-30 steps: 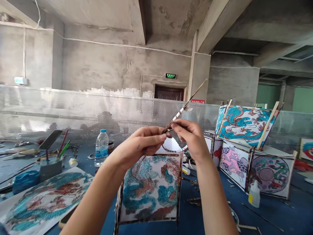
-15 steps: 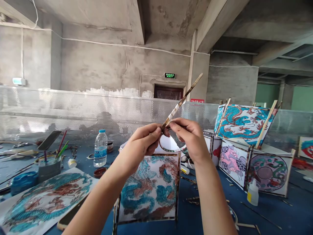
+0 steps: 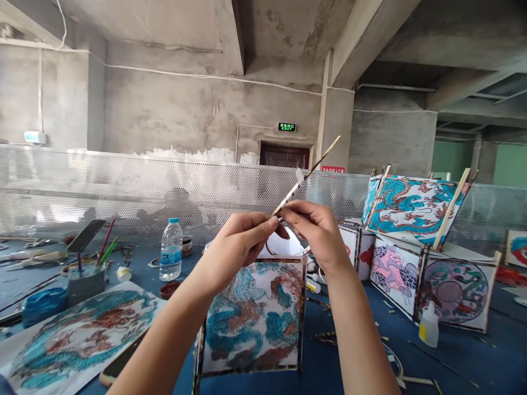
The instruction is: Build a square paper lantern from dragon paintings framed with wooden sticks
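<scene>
Both my hands are raised in front of me and pinch the lower end of a thin bamboo stick (image 3: 307, 174) that points up and to the right. A white strip is wound round its middle part. My left hand (image 3: 236, 244) grips the stick's bottom end with thumb and fingers closed. My right hand (image 3: 317, 230) pinches it just above, fingertips pressed together. Below my hands stands a lantern panel (image 3: 253, 315) painted with a blue and brown dragon, framed by dark sticks.
A water bottle (image 3: 171, 249), a paint cup with brushes (image 3: 84, 277), a propped phone (image 3: 85, 235) and a dragon painting (image 3: 78, 334) lie left on the blue table (image 3: 457, 356). Painted lantern boxes (image 3: 428, 252) and a small glue bottle (image 3: 429, 325) stand right. A mesh screen (image 3: 123, 186) runs behind.
The stick has turned slightly between my fingers and its tip has shifted a little. Both hands stay pinched on it at about the same height.
</scene>
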Demonstrator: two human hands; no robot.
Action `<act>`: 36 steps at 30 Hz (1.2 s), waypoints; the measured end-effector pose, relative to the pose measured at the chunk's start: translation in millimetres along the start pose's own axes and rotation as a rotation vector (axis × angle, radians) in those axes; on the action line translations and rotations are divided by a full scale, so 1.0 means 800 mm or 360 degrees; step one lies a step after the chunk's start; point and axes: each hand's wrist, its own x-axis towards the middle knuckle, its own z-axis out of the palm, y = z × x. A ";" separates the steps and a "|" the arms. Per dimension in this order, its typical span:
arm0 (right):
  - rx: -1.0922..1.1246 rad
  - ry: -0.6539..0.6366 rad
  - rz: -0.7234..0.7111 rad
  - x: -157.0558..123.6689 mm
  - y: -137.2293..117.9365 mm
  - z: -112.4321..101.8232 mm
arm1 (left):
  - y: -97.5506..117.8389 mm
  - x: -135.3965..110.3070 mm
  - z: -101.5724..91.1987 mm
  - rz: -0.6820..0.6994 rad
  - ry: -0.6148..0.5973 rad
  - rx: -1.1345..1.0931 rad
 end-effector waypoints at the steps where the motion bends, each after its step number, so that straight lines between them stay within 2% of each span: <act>1: -0.0001 -0.0004 0.0010 0.000 0.000 0.000 | 0.000 0.000 0.001 -0.0018 -0.0005 0.0018; 7: 0.0052 -0.0040 0.0015 -0.003 -0.007 0.002 | 0.006 -0.006 0.003 -0.0048 0.0010 0.0175; 15: 0.0042 -0.0035 -0.0025 -0.007 -0.015 0.006 | 0.009 -0.007 -0.007 -0.0057 -0.0099 0.0303; 22: -0.0056 0.0233 -0.0032 -0.009 -0.018 0.006 | 0.005 -0.001 -0.010 0.0165 0.0174 0.0426; 25: -0.0087 0.0324 -0.0021 -0.008 -0.015 0.003 | 0.006 -0.001 -0.010 0.0335 0.0270 0.0706; 30: 0.0079 0.0254 0.0086 -0.005 -0.010 0.001 | 0.003 0.000 -0.001 0.0632 0.0612 0.1216; 36: 0.0502 0.0081 0.0217 -0.003 -0.008 -0.002 | -0.003 0.004 0.006 0.0755 0.0664 0.1266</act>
